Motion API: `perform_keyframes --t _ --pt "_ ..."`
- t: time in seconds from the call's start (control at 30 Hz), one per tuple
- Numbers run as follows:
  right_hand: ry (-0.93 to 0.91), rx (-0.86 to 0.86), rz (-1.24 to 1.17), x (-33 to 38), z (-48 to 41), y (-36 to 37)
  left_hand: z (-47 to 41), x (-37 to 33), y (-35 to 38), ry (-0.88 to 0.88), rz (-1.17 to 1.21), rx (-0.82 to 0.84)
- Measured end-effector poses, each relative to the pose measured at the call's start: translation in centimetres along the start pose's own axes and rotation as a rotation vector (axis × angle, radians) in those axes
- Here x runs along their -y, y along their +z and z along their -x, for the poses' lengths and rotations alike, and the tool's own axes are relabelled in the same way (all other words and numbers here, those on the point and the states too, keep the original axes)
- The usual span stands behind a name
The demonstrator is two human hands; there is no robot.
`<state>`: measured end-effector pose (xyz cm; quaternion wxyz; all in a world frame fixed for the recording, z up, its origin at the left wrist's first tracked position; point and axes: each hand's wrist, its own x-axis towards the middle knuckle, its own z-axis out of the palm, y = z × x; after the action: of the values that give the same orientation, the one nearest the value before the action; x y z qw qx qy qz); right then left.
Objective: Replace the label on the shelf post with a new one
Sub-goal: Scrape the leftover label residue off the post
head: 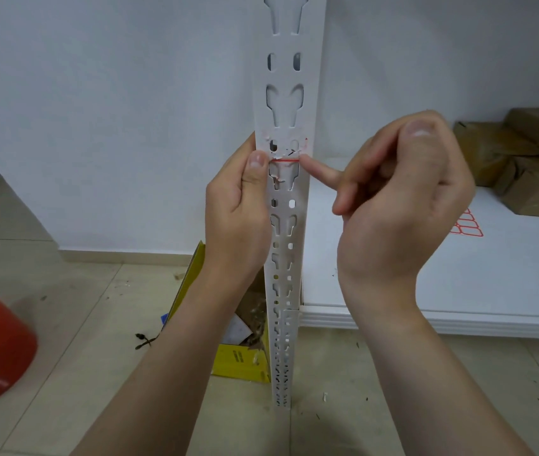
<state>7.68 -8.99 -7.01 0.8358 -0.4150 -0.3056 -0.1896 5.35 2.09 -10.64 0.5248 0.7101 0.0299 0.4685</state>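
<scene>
We see the left hand [238, 218] holding the white shelf post [286, 103], thumb beside the torn label [286, 157]; the right hand [403, 199] touches it with the forefinger.

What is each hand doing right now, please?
Left hand: grips the shelf post.
Right hand: holds nothing; its straight index finger touches the torn label.
</scene>
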Motion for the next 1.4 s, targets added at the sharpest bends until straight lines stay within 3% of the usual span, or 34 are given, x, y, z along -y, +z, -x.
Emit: perform_keyframes --t 0.43,0.6,0.9,1.4 --pt "0.075 -0.043 0.051 -0.1 0.0 0.4 -0.1 -0.7 -0.2 -0.017 -0.126 -0.011" --pt "0.049 -0.095 0.186 -1.5 -0.8 -0.8 -0.6 -2.2 0.0 0.08 -0.214 0.017" --pt "0.521 0.215 0.396 -4.8 0.2 -1.1 -3.0 -5.7 -0.1 0.087 -0.553 0.054" --pt "0.559 0.234 0.422 -4.9 0.5 -1.2 -2.8 -6.2 0.3 0.049 -0.607 0.016"
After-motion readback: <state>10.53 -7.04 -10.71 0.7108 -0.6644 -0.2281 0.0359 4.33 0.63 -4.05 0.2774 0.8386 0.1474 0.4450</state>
